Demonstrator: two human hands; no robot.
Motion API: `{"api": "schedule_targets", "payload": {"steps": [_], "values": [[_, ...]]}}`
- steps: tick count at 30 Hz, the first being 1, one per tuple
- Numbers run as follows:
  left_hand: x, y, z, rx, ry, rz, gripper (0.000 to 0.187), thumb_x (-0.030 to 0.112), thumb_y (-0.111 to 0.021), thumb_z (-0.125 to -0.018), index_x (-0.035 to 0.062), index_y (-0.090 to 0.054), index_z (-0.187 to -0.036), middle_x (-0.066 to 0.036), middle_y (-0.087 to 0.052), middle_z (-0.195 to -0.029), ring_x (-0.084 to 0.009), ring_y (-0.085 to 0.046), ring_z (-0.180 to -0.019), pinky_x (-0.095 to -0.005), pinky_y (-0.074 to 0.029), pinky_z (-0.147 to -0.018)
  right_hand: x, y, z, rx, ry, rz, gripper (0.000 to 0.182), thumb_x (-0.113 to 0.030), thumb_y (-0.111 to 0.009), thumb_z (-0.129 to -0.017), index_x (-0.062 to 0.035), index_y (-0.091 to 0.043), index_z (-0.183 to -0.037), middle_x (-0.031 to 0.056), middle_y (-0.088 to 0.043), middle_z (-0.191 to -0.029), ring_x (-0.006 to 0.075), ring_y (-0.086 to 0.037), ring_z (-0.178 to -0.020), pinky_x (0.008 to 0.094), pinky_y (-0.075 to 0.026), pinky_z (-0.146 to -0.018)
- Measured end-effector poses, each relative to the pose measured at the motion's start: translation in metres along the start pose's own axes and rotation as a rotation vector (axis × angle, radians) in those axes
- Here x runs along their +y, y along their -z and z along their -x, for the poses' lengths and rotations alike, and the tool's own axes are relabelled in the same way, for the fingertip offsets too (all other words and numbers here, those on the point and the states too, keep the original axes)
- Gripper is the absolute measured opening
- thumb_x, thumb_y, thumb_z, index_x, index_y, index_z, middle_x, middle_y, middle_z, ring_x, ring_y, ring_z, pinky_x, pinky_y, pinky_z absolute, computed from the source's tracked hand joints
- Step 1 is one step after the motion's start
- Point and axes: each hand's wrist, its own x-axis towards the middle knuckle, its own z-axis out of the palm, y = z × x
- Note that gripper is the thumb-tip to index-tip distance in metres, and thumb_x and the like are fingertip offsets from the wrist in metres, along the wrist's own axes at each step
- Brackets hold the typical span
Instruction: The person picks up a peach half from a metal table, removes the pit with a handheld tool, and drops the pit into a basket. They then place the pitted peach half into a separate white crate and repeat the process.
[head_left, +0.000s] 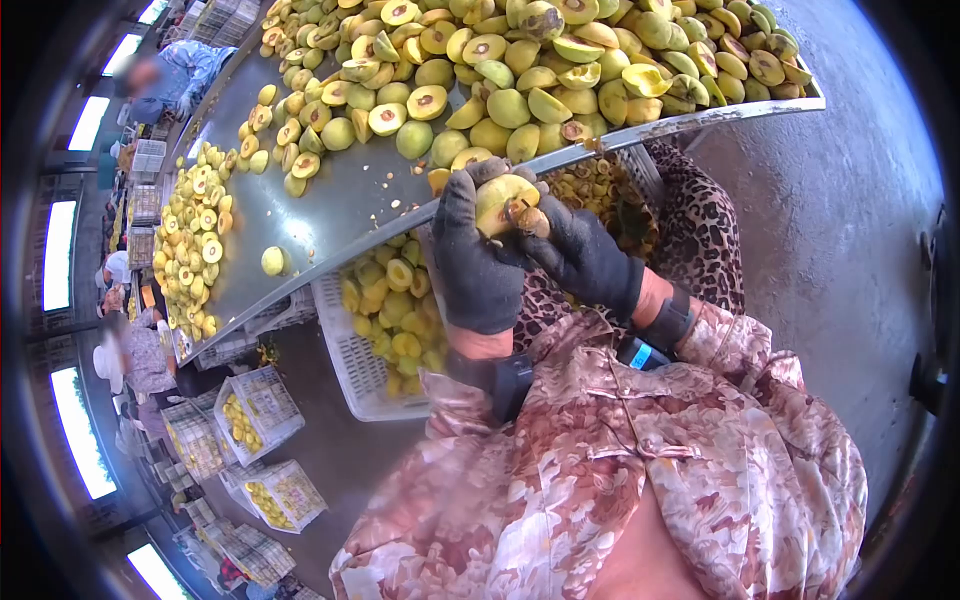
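Observation:
In front of my chest, my left hand [478,255], in a dark glove, is closed around a yellow peach half [505,203]. My right hand [588,258], gloved the same way, is closed with its fingertips pressed at the fruit's cut side. A small brown, rounded piece [533,222] shows between the right fingers and the fruit; I cannot tell whether it is the pit or part of a tool. Both hands are just off the near edge of a metal table [340,215], where many halved peaches [425,103] lie heaped.
Below the table edge stands a white plastic crate [352,372] of peach halves. Pits and scraps [598,190] lie in a container beyond my right hand. Filled crates [258,415] stand on the floor at left. Other people [148,355] are along the table's far left side.

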Motion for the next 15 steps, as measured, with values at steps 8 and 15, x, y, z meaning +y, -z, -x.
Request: {"api": "schedule_targets", "payload": {"steps": [8, 15], "values": [[0.004, -0.018, -0.005, -0.076, -0.233, -0.386, 0.048, 0.044, -0.046, -0.109, -0.0007, -0.064, -0.104, -0.013, -0.068, -0.102, -0.0269, -0.071, -0.091, -0.0369, -0.059, -0.083, 0.016, -0.001, 0.003, 0.015, 0.015, -0.057, 0.032, -0.015, -0.06, -0.1, -0.0051, -0.057, -0.13, 0.0219, -0.07, -0.102, 0.0434, -0.069, -0.091, 0.0464, -0.055, -0.076], [0.007, -0.023, -0.003, -0.059, -0.173, -0.237, 0.051, 0.049, -0.048, -0.107, 0.0008, -0.064, -0.101, -0.015, -0.069, -0.095, -0.0302, -0.072, -0.086, -0.038, -0.059, -0.081, -0.014, 0.012, 0.006, -0.112, -0.277, -0.332, 0.022, -0.02, -0.058, -0.104, -0.002, -0.062, -0.115, 0.0063, -0.068, -0.084, 0.0226, -0.066, -0.073, 0.0341, -0.051, -0.065]]}}
